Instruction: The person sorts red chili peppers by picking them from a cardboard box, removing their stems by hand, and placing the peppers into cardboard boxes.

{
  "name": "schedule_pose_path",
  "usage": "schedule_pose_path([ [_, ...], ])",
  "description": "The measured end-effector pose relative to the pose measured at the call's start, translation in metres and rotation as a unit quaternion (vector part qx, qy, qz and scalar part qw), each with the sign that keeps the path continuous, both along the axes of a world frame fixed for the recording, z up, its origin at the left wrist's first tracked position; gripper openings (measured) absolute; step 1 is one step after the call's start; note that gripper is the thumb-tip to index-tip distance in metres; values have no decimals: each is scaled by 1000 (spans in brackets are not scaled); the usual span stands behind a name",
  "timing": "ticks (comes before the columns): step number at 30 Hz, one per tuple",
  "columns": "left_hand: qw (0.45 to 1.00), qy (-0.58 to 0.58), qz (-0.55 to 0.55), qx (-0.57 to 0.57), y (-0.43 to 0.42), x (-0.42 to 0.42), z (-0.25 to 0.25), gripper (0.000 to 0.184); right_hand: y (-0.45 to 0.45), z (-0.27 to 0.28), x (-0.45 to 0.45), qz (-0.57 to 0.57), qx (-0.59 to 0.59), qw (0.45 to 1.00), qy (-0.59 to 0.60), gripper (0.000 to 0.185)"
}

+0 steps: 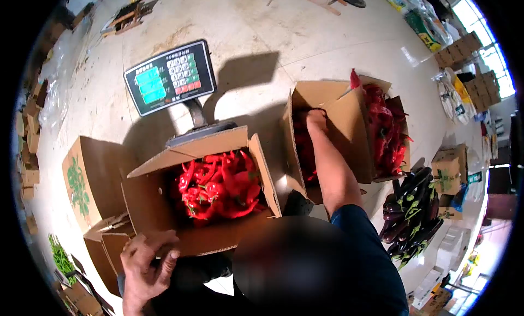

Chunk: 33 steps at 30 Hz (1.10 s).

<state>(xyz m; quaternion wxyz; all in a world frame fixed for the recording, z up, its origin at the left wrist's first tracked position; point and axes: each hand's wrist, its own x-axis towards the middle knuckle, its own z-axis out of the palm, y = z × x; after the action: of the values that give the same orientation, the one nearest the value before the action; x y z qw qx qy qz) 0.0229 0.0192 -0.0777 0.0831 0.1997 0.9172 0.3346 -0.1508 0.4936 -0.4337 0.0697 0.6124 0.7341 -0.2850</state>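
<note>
Currently | left hand (148, 266): released, near red peppers (221, 185) | right hand (316, 121): inside carton (344, 117), grip unclear

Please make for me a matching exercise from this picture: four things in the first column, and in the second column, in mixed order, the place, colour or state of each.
1. Display
2. Eggplants
3. Left hand
4. Right hand

A. reaching down inside a box
B. lit in blue-green
C. fingers bent, near a box corner at lower left
D. dark purple, piled on the floor

Right pairs: 1-B, 2-D, 3-C, 4-A
</note>
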Motion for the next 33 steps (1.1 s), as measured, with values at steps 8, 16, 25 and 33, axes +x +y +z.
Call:
schedule_pose_path([
  [8,1000,-9,-26,1,11,-2,-4,22,-12,54,40,-13,-2,997,76,84],
  [16,998,-1,-54,23,8,-1,4,24,22,47,59,104,-24,931,349,41],
  [25,996,-1,-85,34,2,0,9,25,42,166,106,171,-333,819,434,18],
  [33,993,-43,-95,55,16,4,1,26,39,271,139,38,-402,756,515,24],
])
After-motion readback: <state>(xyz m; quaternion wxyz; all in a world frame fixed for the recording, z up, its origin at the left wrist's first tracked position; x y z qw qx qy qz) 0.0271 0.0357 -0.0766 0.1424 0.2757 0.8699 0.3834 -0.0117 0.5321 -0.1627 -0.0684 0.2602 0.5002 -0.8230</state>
